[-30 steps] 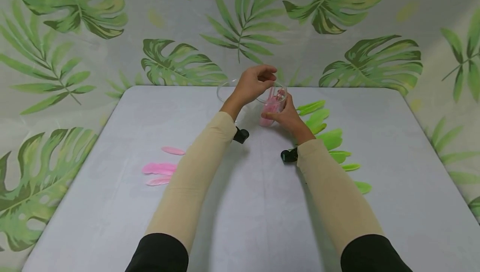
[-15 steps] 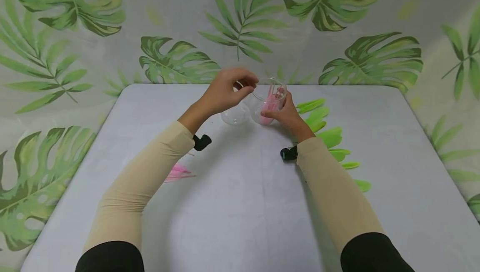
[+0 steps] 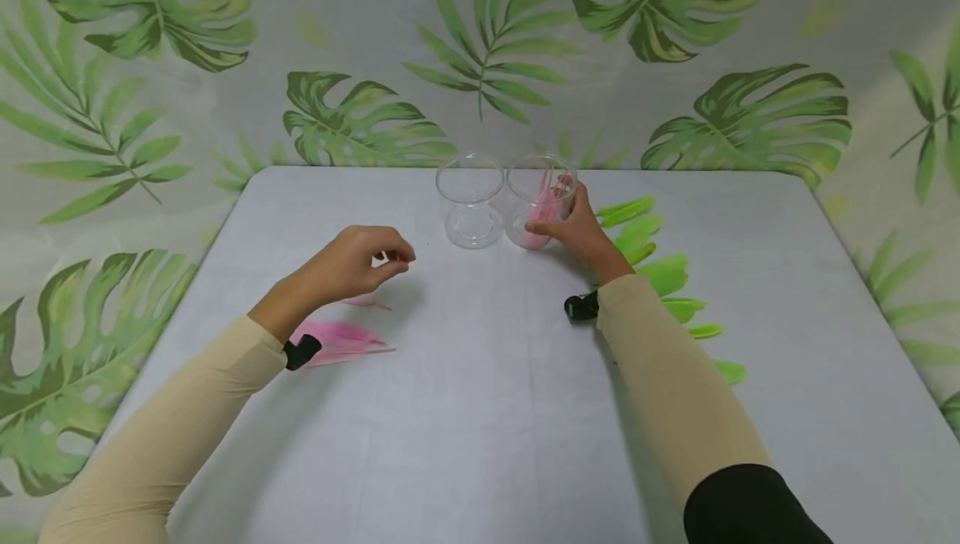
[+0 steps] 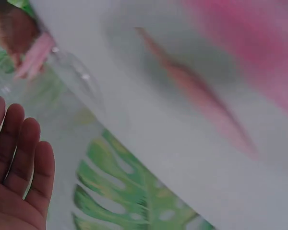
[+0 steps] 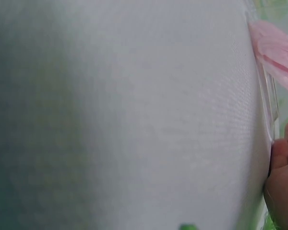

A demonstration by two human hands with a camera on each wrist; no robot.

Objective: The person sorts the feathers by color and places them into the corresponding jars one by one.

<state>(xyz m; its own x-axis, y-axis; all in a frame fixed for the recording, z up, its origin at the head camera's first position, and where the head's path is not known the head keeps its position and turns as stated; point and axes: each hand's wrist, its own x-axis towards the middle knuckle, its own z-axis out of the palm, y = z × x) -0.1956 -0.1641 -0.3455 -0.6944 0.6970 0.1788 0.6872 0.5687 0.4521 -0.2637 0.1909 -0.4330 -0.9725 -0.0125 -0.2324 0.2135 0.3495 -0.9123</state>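
My right hand [image 3: 576, 232] grips the right side of a clear cup [image 3: 516, 215] at the back of the table. Pink feathers [image 3: 544, 212] stand inside that cup, leaning against its right wall. A second clear cup [image 3: 471, 227] stands close on its left, with nothing in it. Over the left half of the table is my left hand [image 3: 360, 262], holding nothing; its fingers look loosely straight in the left wrist view. Below it lie several pink feathers [image 3: 341, 337], partly hidden by hand and wrist. One thin pink feather [image 4: 197, 91] lies apart from the others.
Bright green feathers [image 3: 665, 275] lie in a column on the right, partly under my right forearm. A white cloth [image 3: 480, 411] covers the table. Behind the table's far edge hangs a leaf-print backdrop [image 3: 487, 36].
My left hand has moved from above the right cup back leftward and nearer, over the pink feathers. My right hand keeps its grip on the cup.
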